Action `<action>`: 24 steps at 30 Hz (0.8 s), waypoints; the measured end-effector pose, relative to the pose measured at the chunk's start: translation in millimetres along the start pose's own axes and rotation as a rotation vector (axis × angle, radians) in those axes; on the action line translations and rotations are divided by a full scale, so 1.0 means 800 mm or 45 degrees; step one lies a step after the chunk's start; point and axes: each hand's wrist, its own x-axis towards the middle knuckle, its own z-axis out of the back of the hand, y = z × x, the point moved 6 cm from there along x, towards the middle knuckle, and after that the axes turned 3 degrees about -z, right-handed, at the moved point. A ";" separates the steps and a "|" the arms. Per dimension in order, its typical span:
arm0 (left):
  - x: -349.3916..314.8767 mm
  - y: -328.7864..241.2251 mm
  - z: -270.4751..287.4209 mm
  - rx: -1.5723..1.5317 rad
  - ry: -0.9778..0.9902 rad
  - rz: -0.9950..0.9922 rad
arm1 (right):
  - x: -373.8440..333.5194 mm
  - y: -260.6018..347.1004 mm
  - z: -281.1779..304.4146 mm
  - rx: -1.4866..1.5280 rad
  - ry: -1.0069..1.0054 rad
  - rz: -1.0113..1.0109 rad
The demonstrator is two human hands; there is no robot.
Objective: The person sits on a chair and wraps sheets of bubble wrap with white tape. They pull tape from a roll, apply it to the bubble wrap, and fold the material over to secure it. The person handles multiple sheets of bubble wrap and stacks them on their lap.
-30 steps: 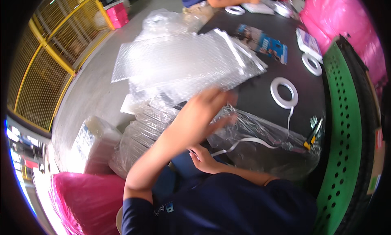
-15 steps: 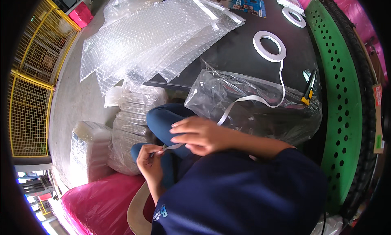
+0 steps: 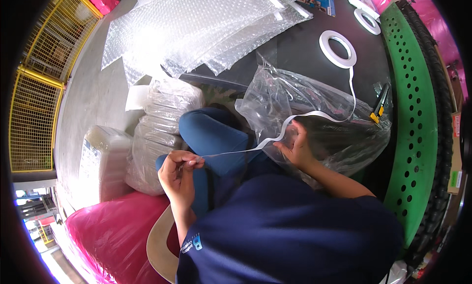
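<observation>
A white tape strip [image 3: 312, 114] runs off a tape roll [image 3: 338, 49] on the dark table, curves over a clear plastic bag [image 3: 324, 99] and crosses above my lap. Its far left end sits pinched between the thumb and fingers of my left hand [image 3: 178, 173], where the strip shows as a thin line. Beside the strip and over the bag's near side is my right hand [image 3: 298, 147], thumb and index finger apart. Whether that hand touches the strip or the bag is hard to see.
Overlapping bubble-wrap sheets [image 3: 196, 26] cover the table's far left. A yellow-and-black cutter [image 3: 380, 104] and a second tape roll [image 3: 367, 21] lie on the right, near a green perforated panel [image 3: 410, 121]. Plastic-wrapped stacks [image 3: 162, 129] stand to my left beside a pink-wrapped bundle [image 3: 118, 230].
My right hand has moved right, away from my left hand, to beside the bag. The strip is now stretched out between them. My left hand keeps its pinch on the end.
</observation>
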 end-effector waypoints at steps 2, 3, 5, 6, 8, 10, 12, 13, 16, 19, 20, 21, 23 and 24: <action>-0.002 -0.009 0.005 0.098 -0.020 -0.102 | -0.011 -0.031 -0.009 0.035 0.108 -0.025; 0.000 -0.013 0.005 0.141 -0.027 -0.159 | -0.008 -0.036 -0.007 0.047 0.155 -0.033; 0.000 -0.022 0.002 0.274 -0.013 -0.268 | 0.000 -0.042 0.001 -0.086 0.152 0.060; -0.001 -0.024 0.000 0.334 -0.007 -0.323 | 0.004 -0.040 0.005 -0.131 0.150 0.094; -0.007 -0.024 0.027 0.087 -0.338 -0.379 | 0.014 -0.045 0.020 -0.311 0.121 0.235; -0.007 -0.041 0.062 0.244 -0.628 -0.523 | 0.018 -0.058 0.041 -0.587 0.047 0.434; -0.006 -0.072 0.104 0.538 -0.771 -0.655 | 0.042 -0.022 0.051 -0.639 0.111 0.480; -0.012 -0.082 0.120 0.548 -0.774 -0.663 | 0.051 -0.002 0.054 -0.665 0.148 0.504; -0.024 -0.085 0.143 0.516 -0.921 -0.614 | 0.031 0.051 0.040 -0.813 0.132 0.722; -0.036 -0.083 0.173 0.305 -0.876 -0.290 | 0.018 0.115 0.031 -0.673 0.141 0.880; -0.040 -0.074 0.189 0.028 -0.788 -0.322 | 0.018 0.128 0.035 -0.562 0.156 0.890; -0.048 -0.055 0.214 -0.257 -0.703 -0.354 | 0.020 0.138 0.047 -0.541 0.104 0.957; -0.060 -0.043 0.235 -0.608 -0.676 -0.337 | 0.036 0.148 0.079 -0.466 0.013 1.079; -0.067 -0.038 0.241 -0.694 -0.734 -0.305 | 0.051 0.144 0.099 -0.512 -0.170 1.169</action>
